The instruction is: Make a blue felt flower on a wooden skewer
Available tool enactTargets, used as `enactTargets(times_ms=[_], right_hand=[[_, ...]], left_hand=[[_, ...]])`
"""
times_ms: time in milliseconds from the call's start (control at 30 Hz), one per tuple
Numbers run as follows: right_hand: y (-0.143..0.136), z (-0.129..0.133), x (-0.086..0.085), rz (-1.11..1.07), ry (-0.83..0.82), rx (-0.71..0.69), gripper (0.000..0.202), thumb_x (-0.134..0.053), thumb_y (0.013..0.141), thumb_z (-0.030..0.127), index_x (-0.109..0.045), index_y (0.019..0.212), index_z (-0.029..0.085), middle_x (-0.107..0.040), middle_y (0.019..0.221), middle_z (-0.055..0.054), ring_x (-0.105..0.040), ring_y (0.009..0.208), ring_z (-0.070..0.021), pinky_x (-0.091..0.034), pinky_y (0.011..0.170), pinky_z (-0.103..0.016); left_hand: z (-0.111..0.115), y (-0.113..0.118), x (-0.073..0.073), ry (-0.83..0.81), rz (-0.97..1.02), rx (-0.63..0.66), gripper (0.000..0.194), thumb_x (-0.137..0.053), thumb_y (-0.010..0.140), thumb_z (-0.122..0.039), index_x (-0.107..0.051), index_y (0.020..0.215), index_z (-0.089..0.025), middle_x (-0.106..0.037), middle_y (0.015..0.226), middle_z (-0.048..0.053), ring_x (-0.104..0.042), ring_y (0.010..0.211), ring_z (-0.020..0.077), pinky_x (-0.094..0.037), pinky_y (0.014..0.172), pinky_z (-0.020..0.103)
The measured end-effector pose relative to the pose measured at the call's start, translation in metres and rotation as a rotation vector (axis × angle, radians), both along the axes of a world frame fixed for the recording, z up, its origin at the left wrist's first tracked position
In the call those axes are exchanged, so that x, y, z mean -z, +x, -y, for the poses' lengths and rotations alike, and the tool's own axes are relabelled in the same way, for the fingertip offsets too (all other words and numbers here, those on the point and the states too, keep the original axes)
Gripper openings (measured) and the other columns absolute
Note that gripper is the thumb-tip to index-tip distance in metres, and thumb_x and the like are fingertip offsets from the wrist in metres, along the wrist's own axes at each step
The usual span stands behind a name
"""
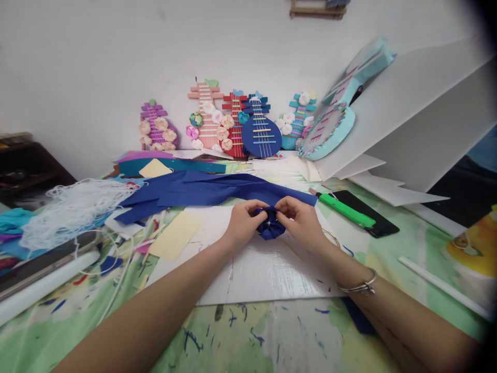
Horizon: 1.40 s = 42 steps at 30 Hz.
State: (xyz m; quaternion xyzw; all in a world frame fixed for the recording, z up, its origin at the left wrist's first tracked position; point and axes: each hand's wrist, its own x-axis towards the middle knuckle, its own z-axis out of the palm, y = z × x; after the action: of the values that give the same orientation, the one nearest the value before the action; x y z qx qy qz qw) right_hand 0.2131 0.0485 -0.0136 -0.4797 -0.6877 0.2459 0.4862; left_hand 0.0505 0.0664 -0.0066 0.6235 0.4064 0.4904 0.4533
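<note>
My left hand (248,223) and my right hand (298,220) meet above a white board (217,282). Between them is a dark blue paper flower (271,228), with folded petals and a small pale spot at its centre. Fingers of both hands pinch its upper edge, one hand on each side. The fingertips are partly hidden by the folds. Just behind the hands lie long sheets of blue paper (186,189). A pale yellow paper piece (176,235) rests on the board, left of my left hand.
Several lute-shaped paper crafts (262,132) lean against the wall, many with paper flowers. At right lie a green tool (345,210) on a black flat object (382,225), a white stick (442,285) and a yellow-and-white container (476,248). Tangled white string (73,210) and a phone (46,264) are left.
</note>
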Motion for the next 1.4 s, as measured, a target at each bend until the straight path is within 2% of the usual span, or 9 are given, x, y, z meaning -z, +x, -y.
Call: enactTargets(times_ms=[233,367,467,600,767,900,1067,1233,1400], right_hand=[[0.001,0.001,-0.002,-0.026,-0.011,-0.004,0.012,-0.053,0.075,0.018,-0.062,0.082,0.019,-0.065,0.073,0.000,-0.059,0.068,-0.0137,-0.045,0.066,-0.027],[0.001,0.002,-0.004,0.009,0.025,0.043,0.014,-0.052,0.074,0.016,-0.063,0.081,0.019,-0.066,0.073,0.000,-0.060,0.068,-0.0138,-0.046,0.067,-0.027],[0.001,0.004,-0.005,0.082,0.077,0.082,0.016,-0.052,0.074,0.014,-0.066,0.080,0.019,-0.067,0.074,0.000,-0.060,0.069,-0.0141,-0.045,0.068,-0.028],[-0.001,0.006,-0.009,0.102,0.094,0.047,0.022,-0.054,0.074,0.014,-0.068,0.090,0.019,-0.070,0.085,-0.003,-0.061,0.075,-0.0150,-0.048,0.073,-0.030],[-0.005,0.004,-0.007,-0.012,0.010,0.010,0.038,-0.060,0.070,0.014,-0.062,0.107,0.018,-0.069,0.106,-0.007,-0.064,0.090,-0.0179,-0.052,0.083,-0.034],[-0.002,-0.003,0.000,-0.086,-0.067,0.013,0.028,-0.056,0.072,0.013,-0.063,0.098,0.018,-0.071,0.097,-0.007,-0.067,0.087,-0.0171,-0.053,0.083,-0.034],[0.001,-0.005,0.002,-0.131,-0.115,0.010,0.015,-0.059,0.077,0.023,-0.066,0.088,0.017,-0.071,0.084,-0.005,-0.065,0.076,-0.0167,-0.053,0.074,-0.032],[-0.002,-0.002,-0.001,-0.152,-0.121,-0.006,0.016,-0.062,0.077,0.031,-0.067,0.081,0.017,-0.068,0.077,-0.003,-0.062,0.071,-0.0152,-0.050,0.068,-0.029],[-0.002,-0.001,-0.002,-0.129,-0.126,0.019,0.020,-0.061,0.078,0.036,-0.065,0.079,0.017,-0.065,0.074,-0.003,-0.058,0.069,-0.0149,-0.047,0.064,-0.028]], left_hand=[[-0.002,-0.001,-0.002,-0.095,0.073,0.014,0.018,-0.064,0.063,-0.018,-0.073,0.079,-0.014,-0.072,0.075,0.004,-0.062,0.066,0.0128,-0.047,0.061,0.023],[-0.003,-0.003,-0.001,-0.158,0.119,0.085,0.040,-0.068,0.060,-0.018,-0.066,0.100,-0.014,-0.072,0.082,0.006,-0.065,0.070,0.0144,-0.049,0.063,0.024],[-0.004,-0.003,0.001,-0.188,0.111,0.161,0.050,-0.070,0.056,-0.014,-0.063,0.106,-0.014,-0.072,0.087,0.007,-0.066,0.075,0.0154,-0.049,0.068,0.025],[-0.005,-0.003,0.004,-0.156,0.074,0.210,0.047,-0.069,0.055,-0.011,-0.064,0.102,-0.013,-0.072,0.089,0.007,-0.067,0.082,0.0171,-0.051,0.077,0.029],[-0.007,-0.003,0.003,-0.097,0.091,0.038,0.039,-0.066,0.058,-0.011,-0.064,0.097,-0.013,-0.068,0.082,0.003,-0.064,0.077,0.0143,-0.051,0.077,0.028],[-0.007,-0.003,0.004,-0.076,0.093,0.008,0.037,-0.065,0.059,-0.010,-0.064,0.097,-0.014,-0.067,0.081,0.002,-0.063,0.075,0.0133,-0.051,0.074,0.027],[-0.005,-0.001,0.003,-0.045,0.065,0.043,0.033,-0.067,0.062,-0.014,-0.066,0.095,-0.014,-0.069,0.088,0.005,-0.063,0.080,0.0140,-0.050,0.074,0.026],[-0.002,0.000,-0.001,-0.079,0.043,0.053,0.021,-0.069,0.068,-0.022,-0.069,0.087,-0.013,-0.069,0.080,0.004,-0.061,0.071,0.0124,-0.049,0.066,0.024],[-0.001,-0.001,0.000,-0.098,0.006,0.025,0.022,-0.072,0.068,-0.025,-0.070,0.086,-0.013,-0.067,0.075,0.003,-0.058,0.062,0.0105,-0.046,0.057,0.022]])
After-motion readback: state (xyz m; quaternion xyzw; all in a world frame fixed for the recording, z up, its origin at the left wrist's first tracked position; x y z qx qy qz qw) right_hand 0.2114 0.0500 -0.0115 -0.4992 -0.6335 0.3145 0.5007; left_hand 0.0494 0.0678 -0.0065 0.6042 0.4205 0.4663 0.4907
